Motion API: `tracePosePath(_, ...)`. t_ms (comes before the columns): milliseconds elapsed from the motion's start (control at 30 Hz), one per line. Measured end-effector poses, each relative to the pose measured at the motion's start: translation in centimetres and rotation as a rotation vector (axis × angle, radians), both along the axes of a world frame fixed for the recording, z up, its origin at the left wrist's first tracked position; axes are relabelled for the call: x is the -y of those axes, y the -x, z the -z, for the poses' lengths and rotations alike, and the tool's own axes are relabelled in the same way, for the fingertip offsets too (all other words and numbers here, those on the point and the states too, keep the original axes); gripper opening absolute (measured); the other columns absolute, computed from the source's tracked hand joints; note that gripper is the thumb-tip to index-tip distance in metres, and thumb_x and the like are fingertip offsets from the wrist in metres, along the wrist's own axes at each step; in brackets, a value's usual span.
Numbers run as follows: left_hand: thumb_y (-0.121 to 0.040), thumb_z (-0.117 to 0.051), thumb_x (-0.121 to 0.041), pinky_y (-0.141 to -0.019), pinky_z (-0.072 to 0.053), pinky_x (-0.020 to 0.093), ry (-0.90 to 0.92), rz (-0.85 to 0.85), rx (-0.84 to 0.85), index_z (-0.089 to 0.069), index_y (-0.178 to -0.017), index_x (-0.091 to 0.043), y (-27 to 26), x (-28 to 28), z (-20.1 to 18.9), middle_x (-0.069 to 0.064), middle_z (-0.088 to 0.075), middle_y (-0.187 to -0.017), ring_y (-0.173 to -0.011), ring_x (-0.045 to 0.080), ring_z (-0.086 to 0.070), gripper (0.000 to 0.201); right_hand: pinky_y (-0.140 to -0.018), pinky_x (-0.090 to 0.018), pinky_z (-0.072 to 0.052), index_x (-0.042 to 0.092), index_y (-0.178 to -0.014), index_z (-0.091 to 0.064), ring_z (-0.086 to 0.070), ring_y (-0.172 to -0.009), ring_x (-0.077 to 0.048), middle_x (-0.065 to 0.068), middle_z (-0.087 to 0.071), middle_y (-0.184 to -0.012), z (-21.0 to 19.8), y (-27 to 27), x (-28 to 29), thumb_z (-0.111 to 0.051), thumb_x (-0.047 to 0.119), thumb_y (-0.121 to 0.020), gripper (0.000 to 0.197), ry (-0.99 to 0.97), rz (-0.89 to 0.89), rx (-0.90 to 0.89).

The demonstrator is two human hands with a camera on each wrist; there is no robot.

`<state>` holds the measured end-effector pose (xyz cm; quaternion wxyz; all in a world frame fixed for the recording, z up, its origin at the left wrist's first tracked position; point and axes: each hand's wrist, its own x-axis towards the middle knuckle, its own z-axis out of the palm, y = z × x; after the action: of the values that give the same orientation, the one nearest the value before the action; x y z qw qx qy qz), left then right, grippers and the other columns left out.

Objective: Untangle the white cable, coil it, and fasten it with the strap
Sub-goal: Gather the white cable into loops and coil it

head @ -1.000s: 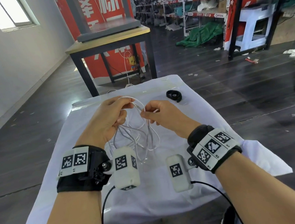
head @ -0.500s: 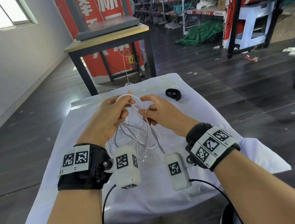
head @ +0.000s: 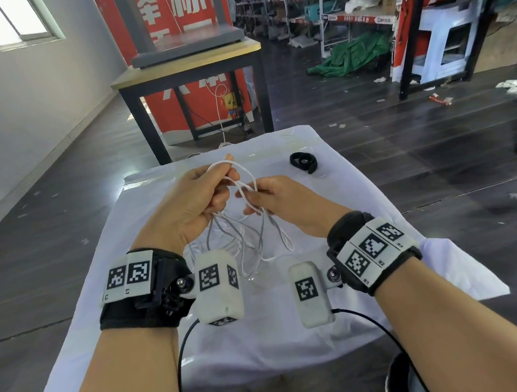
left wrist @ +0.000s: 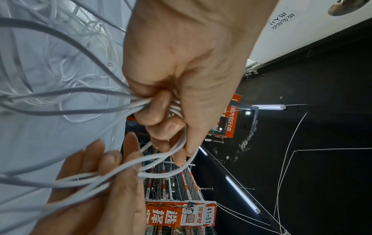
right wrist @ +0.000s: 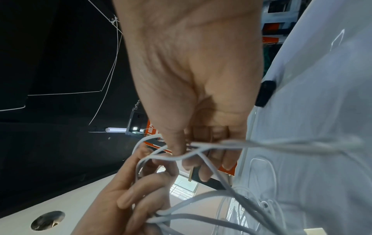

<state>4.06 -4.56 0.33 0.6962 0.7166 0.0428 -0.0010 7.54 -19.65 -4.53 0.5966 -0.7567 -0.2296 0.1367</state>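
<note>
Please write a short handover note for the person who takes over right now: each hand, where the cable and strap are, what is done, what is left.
Left hand: grips a bunch of white cable loops above the cloth-covered table.
Right hand: pinches strands beside it.
Black strap: lies unused on the cloth at the far right.
Done: cable lifted, loops partly gathered.
Left: finish untangling the hanging loops, coil, fasten with the strap.

I logged a large white character "标" on the red banner (head: 175, 46) behind the wooden table. On the orange shelf sign (left wrist: 181, 214) in the left wrist view I read "41-51" and "货架号". Wristband markers (head: 129, 274) carried only square codes, no legible words.
</note>
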Motion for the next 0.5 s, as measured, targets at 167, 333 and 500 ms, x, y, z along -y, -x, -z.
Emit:
tracePosePath(167, -0.093, -0.06, -0.017, -0.038, -0.024, 0.014, -0.217, -0.013, 0.014, -0.063, -0.096, -0.013, -0.13, -0.4, 0.01, 0.002, -0.053, -0.073, -0.041, 0.004, -0.032, 0.006, -0.061, -0.018, -0.055, 0.01, -0.086, -0.058, -0.058, -0.056, -0.004, -0.003, -0.056, -0.07, -0.08, -0.13, 0.22, -0.048, 0.018, -0.099, 0.018, -0.193, 0.117, -0.075)
tracePosePath(333, -0.088, -0.067, -0.022, -0.04, -0.024, 0.015, -0.35, -0.038, 0.004, -0.064, -0.091, -0.012, -0.21, -0.2, 0.32, -0.002, -0.044, -0.062, -0.042, 0.006, -0.029, 0.011, -0.049, -0.011, -0.04, 0.008, -0.081, -0.057, -0.045, -0.044, -0.002, -0.003, -0.05, -0.059, -0.17, -0.17, 0.28, -0.055, 0.017, -0.096, 0.017, -0.185, 0.154, 0.04)
tracePosePath(500, -0.084, -0.068, -0.019, -0.037, -0.023, 0.015, -0.304, -0.093, -0.02, -0.065, -0.092, -0.008, -0.44, 0.08, 0.32, -0.001, -0.04, -0.063, -0.042, 0.007, -0.029, 0.014, -0.051, -0.013, -0.041, 0.005, -0.089, -0.06, -0.048, -0.047, 0.0, 0.005, -0.05, -0.06, -0.03, -0.17, -0.05, -0.053, 0.016, -0.097, 0.015, -0.178, 0.159, 0.038)
